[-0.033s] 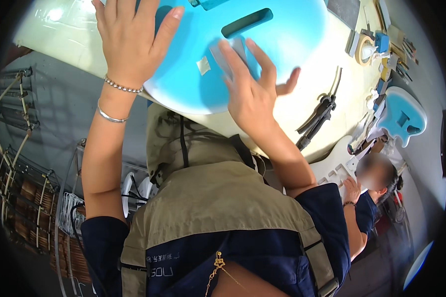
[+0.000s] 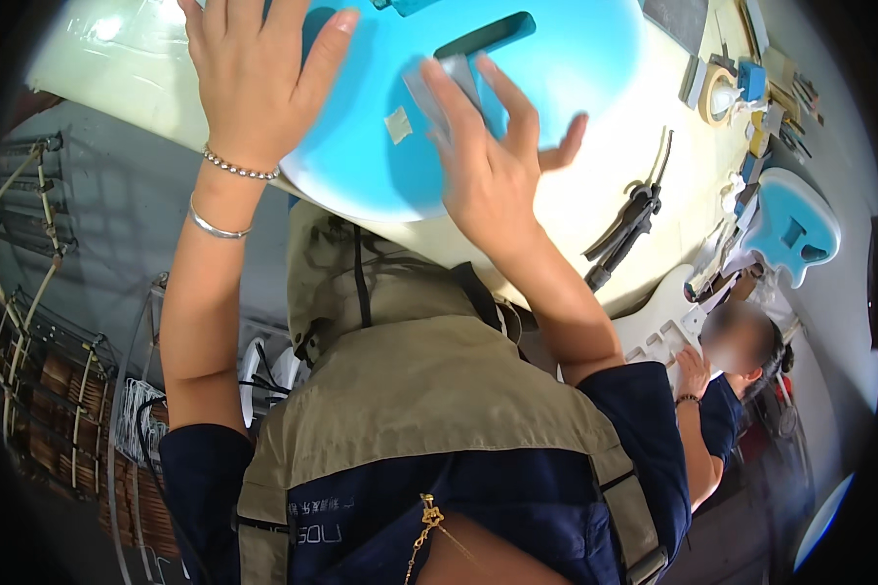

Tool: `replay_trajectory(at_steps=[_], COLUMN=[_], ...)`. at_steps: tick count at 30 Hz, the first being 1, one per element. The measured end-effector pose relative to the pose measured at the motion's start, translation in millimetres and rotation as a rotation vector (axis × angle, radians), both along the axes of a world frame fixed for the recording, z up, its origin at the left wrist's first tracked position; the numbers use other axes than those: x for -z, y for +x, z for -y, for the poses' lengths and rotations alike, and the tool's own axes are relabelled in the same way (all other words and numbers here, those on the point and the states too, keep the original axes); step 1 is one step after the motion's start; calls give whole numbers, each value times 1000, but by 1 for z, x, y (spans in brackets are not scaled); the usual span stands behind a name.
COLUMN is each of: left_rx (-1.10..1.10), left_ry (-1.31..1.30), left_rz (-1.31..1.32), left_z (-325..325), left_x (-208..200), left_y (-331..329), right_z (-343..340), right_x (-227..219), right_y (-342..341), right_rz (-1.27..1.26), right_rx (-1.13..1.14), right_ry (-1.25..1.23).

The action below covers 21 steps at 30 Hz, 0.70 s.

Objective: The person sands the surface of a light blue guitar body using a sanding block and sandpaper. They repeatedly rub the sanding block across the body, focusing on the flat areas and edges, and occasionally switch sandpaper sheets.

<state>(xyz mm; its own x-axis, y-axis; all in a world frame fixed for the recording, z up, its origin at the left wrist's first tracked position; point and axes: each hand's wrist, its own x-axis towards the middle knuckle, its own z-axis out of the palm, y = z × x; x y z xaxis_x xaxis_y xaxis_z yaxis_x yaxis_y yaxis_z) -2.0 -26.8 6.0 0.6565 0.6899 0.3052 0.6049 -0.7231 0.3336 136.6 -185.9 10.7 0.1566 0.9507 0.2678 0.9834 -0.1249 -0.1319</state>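
Note:
A light blue guitar body [image 2: 361,185], fading to white at its rim, lies on the pale table. It has a long slot [image 2: 488,36] cut in it. My left hand [image 2: 254,83] rests flat at its left side, fingers stretched out and partly beyond the upper edge of view. Under the fingers of my right hand [image 2: 493,166] is a grey sanding pad [image 2: 421,96], pressed against the blue face; the fingertips and pad are slightly blurred. A small pale square patch [image 2: 398,125] sits on the body, left of the pad.
A black air-gun-like tool [image 2: 629,234] lies right of the body. A tape roll [image 2: 719,96] and blocks line the right side. Another blue guitar body [image 2: 798,229] stands beyond. At right, a co-worker's hand [image 2: 693,372] touches a white guitar body [image 2: 654,327]. A rack [image 2: 44,244] stands left.
My right hand and the grey pad have shifted slightly up and left across the blue face. My left hand stays nearly in place.

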Motion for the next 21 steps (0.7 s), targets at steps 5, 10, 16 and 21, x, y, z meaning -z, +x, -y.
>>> replay_trajectory(at_steps=[5, 10, 16, 21], left_rx=[-2, 74, 651, 144], left_ry=[-23, 0, 160, 96], left_rz=[-47, 62, -115, 22], left_z=[-3, 1, 22, -15], left_x=[-10, 4, -15, -21], left_y=[2, -2, -5, 8], right_z=[18, -24, 8, 50], right_x=[0, -1, -37, -44], right_y=[-3, 14, 71, 72], right_rz=[4, -36, -1233, -1685], right_rx=[26, -25, 524, 867], right_ry=[-17, 168, 618, 566])
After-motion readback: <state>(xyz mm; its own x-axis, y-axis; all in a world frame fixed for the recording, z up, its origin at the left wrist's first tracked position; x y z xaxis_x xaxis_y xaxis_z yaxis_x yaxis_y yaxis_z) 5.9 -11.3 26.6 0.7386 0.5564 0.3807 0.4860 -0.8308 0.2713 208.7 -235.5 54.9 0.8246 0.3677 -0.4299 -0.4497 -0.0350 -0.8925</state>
